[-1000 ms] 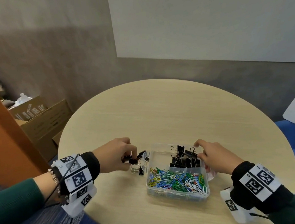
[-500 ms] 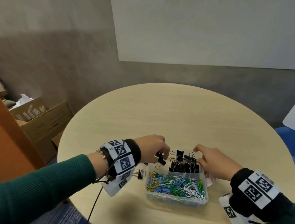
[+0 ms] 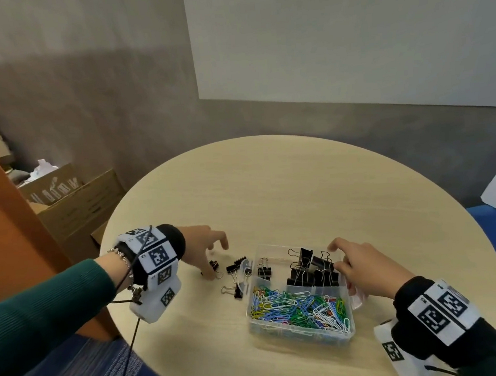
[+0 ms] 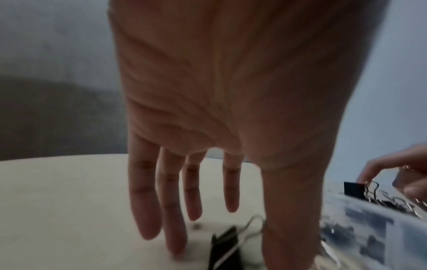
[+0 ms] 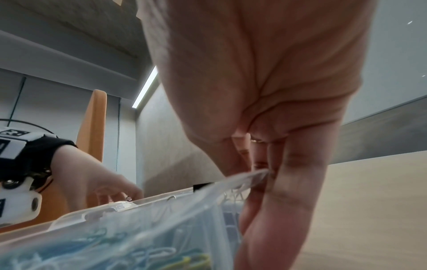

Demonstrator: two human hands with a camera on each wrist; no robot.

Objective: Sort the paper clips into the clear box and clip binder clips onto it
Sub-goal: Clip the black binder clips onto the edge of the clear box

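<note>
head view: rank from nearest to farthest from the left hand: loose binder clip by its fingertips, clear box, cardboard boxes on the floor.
From the left hand:
1. Loose binder clip, on the table right at the fingertips.
2. Clear box, on the table to the hand's right.
3. Cardboard boxes, on the floor beyond the table's left edge.

Your clear box is sitting open with a divider splitting it. The colourful paper clips are lying heaped in its near compartment, and large black binder clips are standing clustered in its far right one. Small black binder clips are lying scattered just left of the box.
</note>
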